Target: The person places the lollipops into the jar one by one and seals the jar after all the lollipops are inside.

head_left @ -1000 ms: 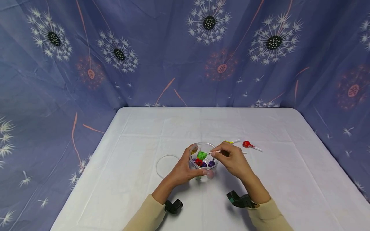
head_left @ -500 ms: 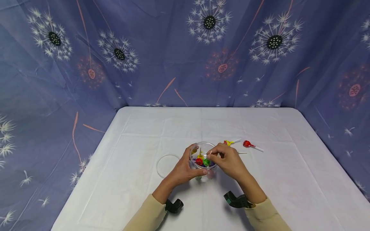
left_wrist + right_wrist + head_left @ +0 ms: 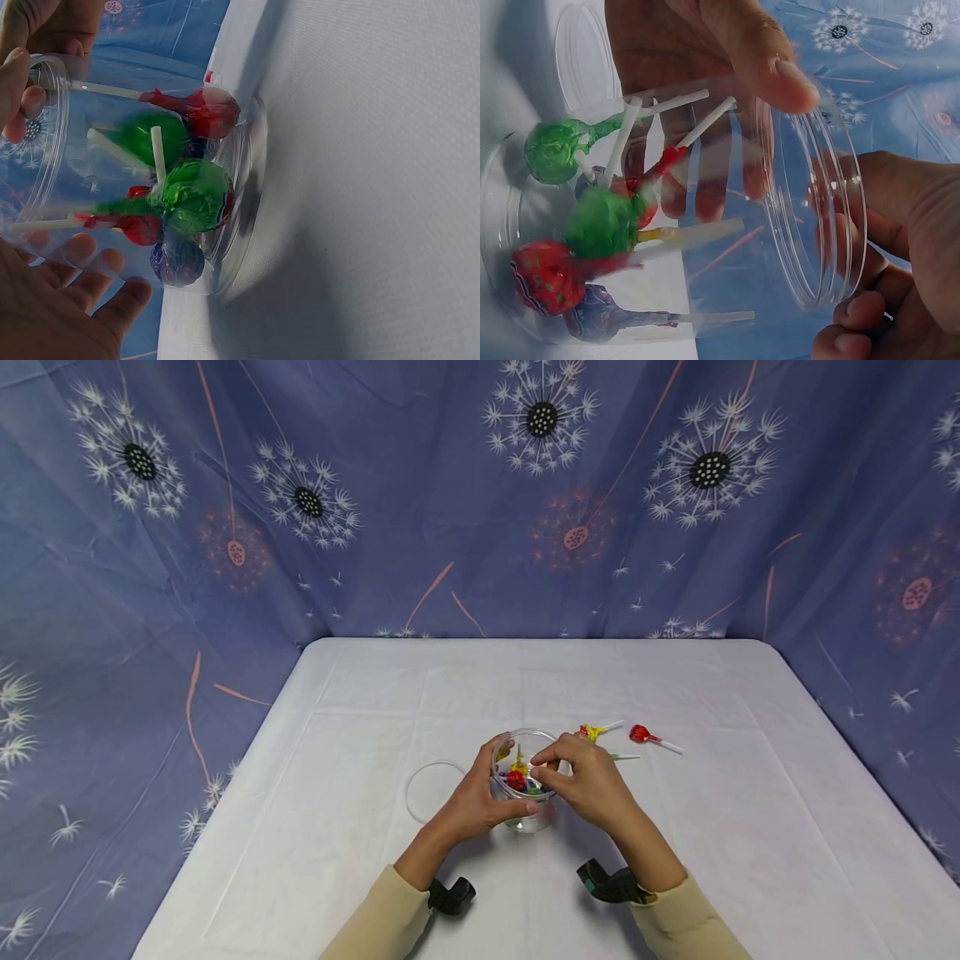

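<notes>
My left hand (image 3: 472,802) grips a clear plastic jar (image 3: 71,161) from its left side, thumb at the front and fingers behind. The jar stands tilted in the head view. Several wrapped lollipops lie inside, among them a red lollipop (image 3: 549,276), a purple lollipop (image 3: 178,261) and a green lollipop (image 3: 196,196). Another green lollipop (image 3: 601,223) is blurred within the jar, its stick clear of the fingers. At the jar's mouth is my right hand (image 3: 588,777), its fingers loosely bent by the rim and nothing visible between them.
A clear round lid (image 3: 408,789) lies left of the jar. Beyond the right hand lie a yellow lollipop (image 3: 592,732), a red lollipop (image 3: 641,734) and a white stick (image 3: 628,757) partly covered by that hand. The table (image 3: 360,693) has a white cloth; a patterned curtain (image 3: 435,485) hangs behind.
The right hand has shifted left over the jar's mouth and let go of a green lollipop, which has dropped into the jar. The left hand keeps its hold on the jar.
</notes>
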Demonstrator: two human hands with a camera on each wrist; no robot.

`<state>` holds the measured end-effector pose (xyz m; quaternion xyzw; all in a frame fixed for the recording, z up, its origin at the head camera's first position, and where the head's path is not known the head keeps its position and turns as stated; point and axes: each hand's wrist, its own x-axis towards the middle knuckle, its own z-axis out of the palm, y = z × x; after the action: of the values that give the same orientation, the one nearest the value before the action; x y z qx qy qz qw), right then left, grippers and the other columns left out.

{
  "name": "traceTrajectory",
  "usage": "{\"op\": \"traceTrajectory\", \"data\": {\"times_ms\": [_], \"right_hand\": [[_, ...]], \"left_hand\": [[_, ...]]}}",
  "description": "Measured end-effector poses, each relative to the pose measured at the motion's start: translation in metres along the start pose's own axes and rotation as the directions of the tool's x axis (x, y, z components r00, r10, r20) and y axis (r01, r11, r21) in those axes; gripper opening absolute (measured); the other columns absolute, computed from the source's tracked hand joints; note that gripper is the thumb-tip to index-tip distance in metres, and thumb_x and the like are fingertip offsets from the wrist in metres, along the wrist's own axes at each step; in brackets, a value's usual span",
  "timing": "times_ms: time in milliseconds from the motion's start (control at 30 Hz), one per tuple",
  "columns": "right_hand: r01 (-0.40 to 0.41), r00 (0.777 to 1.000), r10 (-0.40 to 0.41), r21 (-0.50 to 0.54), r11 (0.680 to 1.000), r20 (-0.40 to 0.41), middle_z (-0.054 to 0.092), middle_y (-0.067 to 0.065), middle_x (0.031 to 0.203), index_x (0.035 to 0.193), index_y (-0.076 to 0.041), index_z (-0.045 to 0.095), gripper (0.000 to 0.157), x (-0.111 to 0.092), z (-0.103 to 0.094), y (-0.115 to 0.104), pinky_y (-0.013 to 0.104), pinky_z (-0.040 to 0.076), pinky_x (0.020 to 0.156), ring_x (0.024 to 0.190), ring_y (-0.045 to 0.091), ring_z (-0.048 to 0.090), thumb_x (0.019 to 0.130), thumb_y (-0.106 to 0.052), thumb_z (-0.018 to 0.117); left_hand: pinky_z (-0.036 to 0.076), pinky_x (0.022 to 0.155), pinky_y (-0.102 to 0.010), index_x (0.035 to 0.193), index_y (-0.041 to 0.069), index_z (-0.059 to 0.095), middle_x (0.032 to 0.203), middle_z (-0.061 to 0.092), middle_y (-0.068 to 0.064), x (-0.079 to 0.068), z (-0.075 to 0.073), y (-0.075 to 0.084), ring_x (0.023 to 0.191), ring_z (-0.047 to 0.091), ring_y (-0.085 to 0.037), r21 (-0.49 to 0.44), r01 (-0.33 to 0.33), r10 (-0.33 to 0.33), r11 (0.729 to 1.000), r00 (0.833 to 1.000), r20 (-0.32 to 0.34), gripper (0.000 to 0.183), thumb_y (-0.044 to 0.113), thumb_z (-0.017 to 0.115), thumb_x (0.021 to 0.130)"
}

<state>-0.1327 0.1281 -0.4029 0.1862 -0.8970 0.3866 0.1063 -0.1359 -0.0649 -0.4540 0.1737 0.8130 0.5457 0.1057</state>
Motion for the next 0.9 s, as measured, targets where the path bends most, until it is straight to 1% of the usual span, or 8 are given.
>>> {"op": "traceTrajectory", "data": {"times_ms": [100, 267, 367, 500, 600, 733, 900], "right_hand": [[0.010, 1.000, -0.010, 0.008, 1.000, -0.001, 0.056, -0.010, 0.072, 0.086, -0.015, 0.074, 0.011, 0.000, -0.002, 0.001, 0.022, 0.037, 0.060, 0.070, 0.014, 0.050, 0.076, -0.013, 0.078], [-0.004, 1.000, 0.004, 0.053, 0.999, -0.014, 0.054, -0.010, 0.072, 0.087, -0.021, 0.073, 0.011, -0.001, -0.009, 0.004, 0.022, 0.036, 0.056, 0.064, 0.009, 0.042, 0.078, -0.017, 0.077], [-0.025, 0.999, 0.029, 0.086, 0.996, -0.045, 0.052, -0.009, 0.071, 0.089, -0.023, 0.072, 0.012, -0.002, -0.017, 0.009, 0.022, 0.035, 0.054, 0.063, 0.009, 0.040, 0.079, -0.016, 0.076], [-0.045, 0.993, 0.057, 0.114, 0.992, -0.105, 0.051, -0.005, 0.070, 0.090, -0.019, 0.073, 0.012, -0.003, -0.030, 0.021, 0.023, 0.034, 0.053, 0.063, 0.010, 0.040, 0.078, -0.015, 0.076], [-0.062, 0.987, 0.076, 0.095, 0.993, -0.145, 0.053, -0.005, 0.072, 0.090, -0.017, 0.073, 0.011, -0.005, -0.039, 0.033, 0.023, 0.034, 0.054, 0.064, 0.009, 0.040, 0.079, -0.014, 0.076], [-0.082, 0.978, 0.085, 0.025, 0.996, -0.188, 0.055, -0.004, 0.074, 0.090, -0.015, 0.073, 0.009, -0.008, -0.048, 0.051, 0.021, 0.034, 0.056, 0.066, 0.007, 0.041, 0.081, -0.013, 0.074], [-0.122, 0.971, 0.110, -0.045, 0.991, -0.214, 0.057, -0.003, 0.077, 0.091, -0.013, 0.072, 0.008, -0.011, -0.059, 0.071, 0.019, 0.035, 0.056, 0.067, 0.005, 0.042, 0.083, -0.015, 0.072]], "left_hand": [[0.040, 0.101, -0.040, 0.146, 0.037, 0.017, 0.147, 0.037, 0.000, 0.000, 0.000, 0.000, 0.118, 0.048, -0.017, 0.003, 0.003, -0.003, 1.000, 1.000, -0.001, 0.096, 0.045, 0.079, 0.072], [0.039, 0.100, -0.041, 0.145, 0.038, 0.018, 0.143, 0.041, 0.000, 0.000, 0.001, 0.002, 0.117, 0.049, -0.017, 0.002, 0.004, -0.004, 1.000, 1.000, -0.009, 0.096, 0.044, 0.080, 0.071], [0.038, 0.102, -0.042, 0.145, 0.038, 0.019, 0.142, 0.042, -0.001, 0.000, 0.001, 0.002, 0.118, 0.049, -0.018, -0.002, 0.004, -0.004, 1.000, 1.000, -0.014, 0.096, 0.043, 0.080, 0.071], [0.035, 0.106, -0.045, 0.145, 0.038, 0.019, 0.146, 0.039, 0.001, 0.000, 0.001, 0.002, 0.125, 0.046, -0.019, 0.004, 0.010, -0.009, 1.000, 1.000, -0.023, 0.096, 0.042, 0.081, 0.071], [0.032, 0.109, -0.047, 0.144, 0.038, 0.020, 0.149, 0.036, 0.001, 0.000, 0.001, 0.003, 0.129, 0.043, -0.020, 0.016, 0.015, -0.015, 1.000, 1.000, -0.025, 0.096, 0.043, 0.081, 0.070], [0.030, 0.110, -0.049, 0.145, 0.040, 0.019, 0.150, 0.035, 0.003, 0.000, 0.001, 0.003, 0.132, 0.040, -0.021, 0.027, 0.025, -0.024, 0.999, 0.999, -0.022, 0.097, 0.044, 0.081, 0.070], [0.030, 0.110, -0.048, 0.144, 0.040, 0.019, 0.150, 0.035, 0.004, 0.000, 0.001, 0.002, 0.131, 0.040, -0.020, 0.030, 0.029, -0.028, 0.999, 0.999, -0.024, 0.097, 0.044, 0.081, 0.070]]}}
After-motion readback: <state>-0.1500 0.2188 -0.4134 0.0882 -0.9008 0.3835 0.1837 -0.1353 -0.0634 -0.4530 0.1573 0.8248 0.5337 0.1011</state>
